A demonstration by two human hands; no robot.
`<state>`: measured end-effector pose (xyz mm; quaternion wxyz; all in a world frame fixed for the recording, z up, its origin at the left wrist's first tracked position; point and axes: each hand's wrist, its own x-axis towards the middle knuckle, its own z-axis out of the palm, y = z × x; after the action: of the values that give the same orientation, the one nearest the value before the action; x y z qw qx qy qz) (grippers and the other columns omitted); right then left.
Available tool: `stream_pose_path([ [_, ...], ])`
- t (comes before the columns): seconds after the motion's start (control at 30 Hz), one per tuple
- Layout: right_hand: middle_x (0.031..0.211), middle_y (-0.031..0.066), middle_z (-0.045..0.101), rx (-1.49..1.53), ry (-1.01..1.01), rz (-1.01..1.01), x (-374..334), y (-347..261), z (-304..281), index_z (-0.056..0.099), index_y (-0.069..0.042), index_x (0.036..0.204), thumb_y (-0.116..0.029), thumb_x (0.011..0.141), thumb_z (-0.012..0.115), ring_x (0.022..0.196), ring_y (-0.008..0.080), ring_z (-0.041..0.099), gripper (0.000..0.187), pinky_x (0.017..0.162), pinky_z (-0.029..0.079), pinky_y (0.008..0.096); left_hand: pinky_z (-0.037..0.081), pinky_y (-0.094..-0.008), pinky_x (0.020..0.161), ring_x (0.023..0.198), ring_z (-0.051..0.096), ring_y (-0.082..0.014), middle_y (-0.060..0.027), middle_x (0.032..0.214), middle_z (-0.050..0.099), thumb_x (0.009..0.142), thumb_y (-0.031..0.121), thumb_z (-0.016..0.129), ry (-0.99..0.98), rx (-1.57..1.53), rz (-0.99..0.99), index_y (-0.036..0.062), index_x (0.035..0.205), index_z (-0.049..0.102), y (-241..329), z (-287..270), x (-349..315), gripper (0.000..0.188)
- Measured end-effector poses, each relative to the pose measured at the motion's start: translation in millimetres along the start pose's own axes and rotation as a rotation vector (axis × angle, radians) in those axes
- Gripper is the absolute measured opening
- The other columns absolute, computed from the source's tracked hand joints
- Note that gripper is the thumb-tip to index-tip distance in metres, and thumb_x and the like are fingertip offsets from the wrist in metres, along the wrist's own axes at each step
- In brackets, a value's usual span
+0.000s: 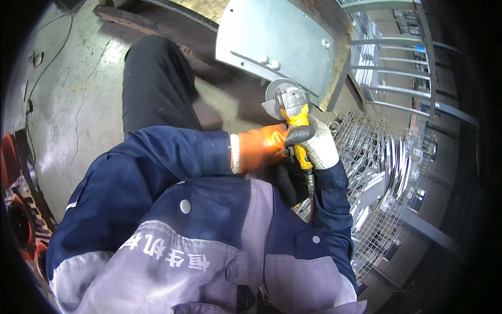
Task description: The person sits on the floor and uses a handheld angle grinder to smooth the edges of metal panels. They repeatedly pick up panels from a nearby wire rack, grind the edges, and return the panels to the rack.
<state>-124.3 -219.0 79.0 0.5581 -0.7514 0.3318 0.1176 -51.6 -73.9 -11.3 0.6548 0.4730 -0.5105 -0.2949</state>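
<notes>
A yellow angle grinder (pixel 297 116) with a grey head is gripped in both of my gloved hands. My left hand (pixel 263 146), in an orange glove with a white cuff, closes round the grinder's body from the left. From the other side my right hand (pixel 322 144), in a white glove with dark fingers, wraps the handle. A hose fitting (pixel 310 180) hangs from the handle's lower end. The grinder's disc (pixel 277 88) is at the near edge of a pale grey metal panel (pixel 285 34); whether they touch I cannot tell. Round knobs (pixel 269 63) stand out on the panel.
The panel rests on a wooden-edged bench (pixel 341 68). At the right stand a metal rack (pixel 392 65) and a wire mesh basket (pixel 366 136) with metal strips. A black cable (pixel 55 57) crosses the concrete floor (pixel 89 94) at left. Orange-red parts (pixel 21 209) lie at the far left.
</notes>
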Motion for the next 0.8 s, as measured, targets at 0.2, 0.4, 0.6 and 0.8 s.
stream_pose_path([
  [0.2,0.095,0.0087,0.066,0.081,-0.072,-0.018,24.6,11.0,-21.0,0.059,0.004,0.114,-0.015,0.082,0.074,0.083,0.0141,0.064,0.04,0.073,0.054,0.0274,0.047,-0.0299,0.08,0.095,0.06,-0.0165,-0.0077,0.107,0.063,0.084,0.031,0.069,0.182,-1.38,-0.671,0.009,0.123,0.053,-5.4,27.4,37.2,0.048],
  [0.4,0.092,0.0089,0.066,-0.243,-0.032,-0.071,44.5,16.7,-47.7,0.06,0.001,0.114,-0.019,0.083,0.07,0.082,0.0141,0.064,0.038,0.072,0.053,0.0275,0.049,-0.0266,0.074,0.09,0.062,-0.0126,-0.004,0.104,0.064,0.084,0.04,0.071,0.225,-1.295,-0.728,0.0127,0.12,0.055,-26.7,31.0,56.2,0.048],
  [0.6,0.097,0.0077,0.066,-0.013,-0.026,-0.047,36.4,42.4,-81.1,0.059,0.003,0.116,-0.024,0.079,0.075,0.084,0.0123,0.061,0.048,0.074,0.05,0.0267,0.05,-0.0276,0.076,0.091,0.063,-0.015,-0.0046,0.107,0.065,0.083,0.042,0.071,0.224,-1.368,-0.73,0.011,0.12,0.055,-40.5,67.4,90.7,0.05],
  [0.8,0.095,0.0093,0.067,0.112,0.151,0.058,17.7,85.8,-128.5,0.061,0.002,0.112,-0.02,0.081,0.074,0.081,0.0149,0.064,0.04,0.073,0.052,0.028,0.049,-0.031,0.091,0.101,0.063,-0.0149,-0.0075,0.11,0.066,0.092,0.032,0.062,-0.038,-1.424,-0.789,0.0072,0.119,0.057,-54.6,105.2,126.1,0.037],
])
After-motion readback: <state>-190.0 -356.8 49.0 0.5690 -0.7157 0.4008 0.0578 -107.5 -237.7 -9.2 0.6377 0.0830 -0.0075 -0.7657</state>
